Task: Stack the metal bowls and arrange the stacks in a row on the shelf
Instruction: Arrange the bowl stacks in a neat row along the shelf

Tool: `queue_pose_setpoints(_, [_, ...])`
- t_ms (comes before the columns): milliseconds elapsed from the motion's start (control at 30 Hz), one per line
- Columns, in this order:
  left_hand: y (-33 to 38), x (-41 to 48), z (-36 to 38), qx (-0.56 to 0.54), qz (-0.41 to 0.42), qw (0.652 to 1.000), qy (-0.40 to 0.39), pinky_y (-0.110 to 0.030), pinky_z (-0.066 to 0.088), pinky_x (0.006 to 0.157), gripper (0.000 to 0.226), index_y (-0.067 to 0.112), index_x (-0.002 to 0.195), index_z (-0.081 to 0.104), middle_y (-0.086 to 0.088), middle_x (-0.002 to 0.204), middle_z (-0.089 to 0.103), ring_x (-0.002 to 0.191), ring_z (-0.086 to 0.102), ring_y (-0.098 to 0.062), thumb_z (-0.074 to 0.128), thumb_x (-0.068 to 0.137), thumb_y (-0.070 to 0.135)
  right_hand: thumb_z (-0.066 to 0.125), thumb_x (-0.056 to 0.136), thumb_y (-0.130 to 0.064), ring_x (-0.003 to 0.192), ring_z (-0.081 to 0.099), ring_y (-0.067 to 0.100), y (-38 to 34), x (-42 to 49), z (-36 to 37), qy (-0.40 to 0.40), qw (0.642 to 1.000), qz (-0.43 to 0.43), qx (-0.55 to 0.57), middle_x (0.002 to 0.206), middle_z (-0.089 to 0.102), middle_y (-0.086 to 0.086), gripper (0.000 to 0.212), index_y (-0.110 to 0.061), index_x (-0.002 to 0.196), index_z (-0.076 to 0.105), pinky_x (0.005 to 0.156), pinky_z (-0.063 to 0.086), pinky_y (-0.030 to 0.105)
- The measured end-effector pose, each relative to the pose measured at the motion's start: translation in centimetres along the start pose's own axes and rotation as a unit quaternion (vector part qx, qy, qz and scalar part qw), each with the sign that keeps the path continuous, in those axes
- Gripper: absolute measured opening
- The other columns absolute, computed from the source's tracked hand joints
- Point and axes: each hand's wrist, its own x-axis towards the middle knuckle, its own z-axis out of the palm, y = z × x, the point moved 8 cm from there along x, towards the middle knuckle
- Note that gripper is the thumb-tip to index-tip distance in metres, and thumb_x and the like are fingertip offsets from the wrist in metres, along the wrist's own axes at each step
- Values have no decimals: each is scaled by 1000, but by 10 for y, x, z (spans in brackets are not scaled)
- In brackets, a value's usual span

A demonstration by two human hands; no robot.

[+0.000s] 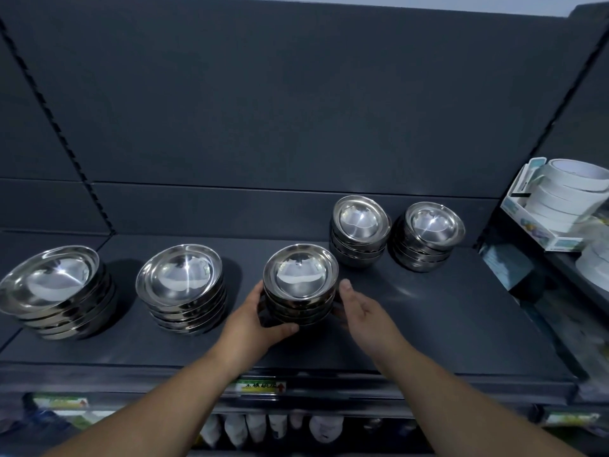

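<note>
Several stacks of shiny metal bowls stand on a dark shelf (428, 318). The middle stack (300, 278) is near the front. My left hand (260, 321) grips its left and front side, thumb under the lower bowls. My right hand (359, 308) sits just to its right, fingers spread, at or just off the stack. Two wider stacks stand to the left, one at the far left (52, 285) and one beside it (179, 282). Two smaller stacks stand further back on the right, one (360, 225) next to the other (431, 232).
Rolls of white tape in a box (566, 199) sit on the neighbouring shelf at the right. A price label (262, 387) is on the shelf's front edge. Packaged goods hang below. The shelf's back panel rises behind the bowls.
</note>
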Motion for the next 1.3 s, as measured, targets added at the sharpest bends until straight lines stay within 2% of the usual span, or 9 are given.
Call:
queue_pose_setpoints(167, [-2, 2, 1, -9, 10, 1000, 14, -11, 44, 94, 87, 29, 140, 39, 21, 112, 62, 101, 56, 14, 86, 68, 12, 38, 67, -93, 108, 65, 0, 10, 0, 4, -13, 1000, 6, -5, 104, 75, -18, 72, -41, 102, 72, 104, 48, 38])
queue_pose_setpoints(267, [-2, 3, 1, -9, 18, 1000, 20, -13, 45, 94, 91, 32, 142, 36, 16, 116, 63, 105, 58, 8, 86, 68, 12, 53, 90, -57, 98, 62, -15, 8, -3, 3, -7, 1000, 0, -13, 99, 72, -22, 35, -32, 107, 70, 95, 48, 14])
queue_pose_setpoints(333, [-3, 4, 1, -3, 22, 1000, 21, -22, 45, 101, 96, 33, 145, 34, 16, 120, 63, 110, 59, 4, 87, 67, 14, 64, 92, -35, 90, 61, -22, 9, -2, 3, -15, 1000, -5, -14, 102, 70, -23, 15, -36, 106, 64, 84, 46, 3])
queue_pose_setpoints(467, [-1, 4, -2, 11, 20, 1000, 18, -15, 40, 97, 101, 35, 146, 29, 19, 123, 57, 117, 55, -1, 88, 66, 18, 84, 72, -35, 107, 65, -4, 16, 4, 3, -27, 999, -10, -17, 112, 72, -16, 52, -34, 120, 63, 100, 50, 24])
queue_pose_setpoints(600, [11, 3, -9, 16, 34, 999, 36, -10, 31, 98, 107, 27, 152, 23, 16, 134, 49, 121, 44, 4, 88, 66, 25, 89, 59, -41, 121, 56, 0, 8, 8, -1, -14, 999, -27, -35, 130, 63, -14, 91, -25, 140, 50, 106, 47, 29])
queue_pose_setpoints(833, [5, 5, -8, 25, 30, 998, 54, -16, 33, 100, 98, 31, 144, 33, 17, 126, 55, 123, 47, -2, 89, 64, 25, 86, 73, -16, 115, 57, 0, 3, 13, -4, 11, 997, -55, -53, 116, 63, -17, 73, -25, 137, 53, 87, 45, 12])
queue_pose_setpoints(1000, [5, 5, -9, 24, 27, 998, 52, -17, 34, 100, 101, 30, 145, 32, 15, 128, 55, 122, 47, -4, 90, 62, 27, 86, 72, -15, 118, 58, 2, 7, 16, -4, 18, 998, -51, -40, 122, 65, -12, 74, -24, 138, 53, 91, 46, 18])
queue_pose_setpoints(1200, [13, 3, -10, 11, 29, 998, 52, -12, 32, 95, 101, 29, 145, 32, 18, 122, 53, 118, 45, 1, 90, 62, 25, 88, 70, -22, 120, 57, 4, 8, 16, -2, 15, 998, -48, -41, 124, 63, -14, 76, -27, 137, 52, 97, 47, 24])
queue_pose_setpoints(1300, [18, 2, -11, 10, 29, 998, 49, -14, 30, 98, 114, 28, 150, 22, 20, 124, 46, 119, 40, 2, 91, 59, 28, 85, 61, -49, 116, 59, 3, 0, 15, -6, 33, 998, -45, -10, 126, 63, -14, 87, -23, 138, 53, 102, 49, 30])
